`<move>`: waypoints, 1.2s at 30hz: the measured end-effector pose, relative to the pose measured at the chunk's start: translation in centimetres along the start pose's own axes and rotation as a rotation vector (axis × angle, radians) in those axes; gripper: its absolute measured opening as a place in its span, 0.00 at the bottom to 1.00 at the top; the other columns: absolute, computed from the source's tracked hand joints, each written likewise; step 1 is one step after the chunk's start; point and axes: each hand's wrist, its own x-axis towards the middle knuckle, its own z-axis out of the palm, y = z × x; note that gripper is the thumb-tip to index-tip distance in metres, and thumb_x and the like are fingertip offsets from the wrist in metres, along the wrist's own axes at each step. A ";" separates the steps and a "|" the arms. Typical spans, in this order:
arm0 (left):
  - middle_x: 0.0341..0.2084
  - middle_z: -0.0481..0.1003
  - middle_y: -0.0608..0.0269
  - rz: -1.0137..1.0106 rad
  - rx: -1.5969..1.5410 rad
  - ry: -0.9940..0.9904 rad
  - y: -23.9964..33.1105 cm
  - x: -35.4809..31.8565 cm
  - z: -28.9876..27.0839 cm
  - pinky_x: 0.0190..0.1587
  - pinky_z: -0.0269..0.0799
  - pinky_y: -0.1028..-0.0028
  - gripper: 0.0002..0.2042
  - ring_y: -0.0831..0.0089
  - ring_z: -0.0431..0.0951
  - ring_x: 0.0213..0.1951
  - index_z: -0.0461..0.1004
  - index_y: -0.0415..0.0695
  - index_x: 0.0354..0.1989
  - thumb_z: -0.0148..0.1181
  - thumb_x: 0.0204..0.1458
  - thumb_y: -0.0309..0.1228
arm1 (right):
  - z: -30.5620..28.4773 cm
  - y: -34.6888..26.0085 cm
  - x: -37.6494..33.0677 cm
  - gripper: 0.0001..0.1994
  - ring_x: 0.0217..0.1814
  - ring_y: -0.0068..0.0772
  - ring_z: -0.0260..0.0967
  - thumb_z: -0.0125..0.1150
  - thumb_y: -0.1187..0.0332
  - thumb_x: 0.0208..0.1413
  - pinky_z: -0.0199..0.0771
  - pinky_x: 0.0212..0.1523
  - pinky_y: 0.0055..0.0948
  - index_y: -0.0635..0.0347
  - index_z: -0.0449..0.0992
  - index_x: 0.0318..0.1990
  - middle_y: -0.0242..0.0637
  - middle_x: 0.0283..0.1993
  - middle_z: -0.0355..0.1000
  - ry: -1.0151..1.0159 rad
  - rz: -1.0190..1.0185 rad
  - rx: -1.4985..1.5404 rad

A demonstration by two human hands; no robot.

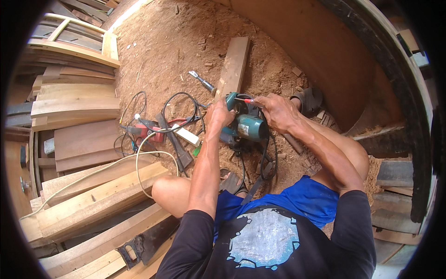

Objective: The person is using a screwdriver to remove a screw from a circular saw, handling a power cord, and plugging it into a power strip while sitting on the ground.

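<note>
The teal power tool (251,128) sits low between the bent knees, just at the near end of a long wooden board (236,63); I can't tell whether it rests on the board or on the ground. I judge it heavy for its size, with a stiff, hard body and most weight in the rounded motor housing, so I would steady it by the handle and support that housing from below. Sawdust might make its smooth casing slippery. My left hand (219,114) is wrapped around the handle end, its forearm running nearly straight up from the elbow. My right hand (278,111) has its fingers pinched on a slim red-handled tool (248,101), probably a screwdriver, light and rigid; its shaft points left at the teal body, though I can't see whether the tip touches. That forearm slants in from the right above the thigh, elbow bent outward. Farther left, a red power tool (155,133) lies among loops of black cable (175,94).
</note>
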 end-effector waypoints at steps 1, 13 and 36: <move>0.49 0.84 0.41 -0.003 -0.001 0.001 -0.1 0.0 0.1 0.58 0.80 0.52 0.27 0.42 0.84 0.54 0.77 0.46 0.62 0.73 0.52 0.38 | 0.0 -0.1 0.0 0.21 0.40 0.59 0.80 0.62 0.75 0.54 0.79 0.41 0.54 0.52 0.83 0.56 0.53 0.37 0.78 -0.004 -0.021 -0.014; 0.48 0.84 0.41 0.027 0.014 0.031 0.0 -0.8 1.0 0.57 0.79 0.51 0.30 0.42 0.84 0.53 0.74 0.46 0.65 0.73 0.54 0.38 | -0.3 -0.6 -1.0 0.18 0.44 0.53 0.76 0.62 0.72 0.58 0.77 0.43 0.50 0.49 0.84 0.55 0.47 0.39 0.74 0.100 -0.162 -0.192; 0.49 0.83 0.41 0.043 0.006 0.028 0.8 -1.9 0.9 0.58 0.78 0.51 0.27 0.42 0.83 0.54 0.75 0.42 0.60 0.74 0.53 0.38 | -3.2 -1.6 -0.7 0.16 0.51 0.57 0.81 0.62 0.72 0.62 0.80 0.53 0.50 0.60 0.81 0.57 0.54 0.46 0.82 -0.111 0.107 0.054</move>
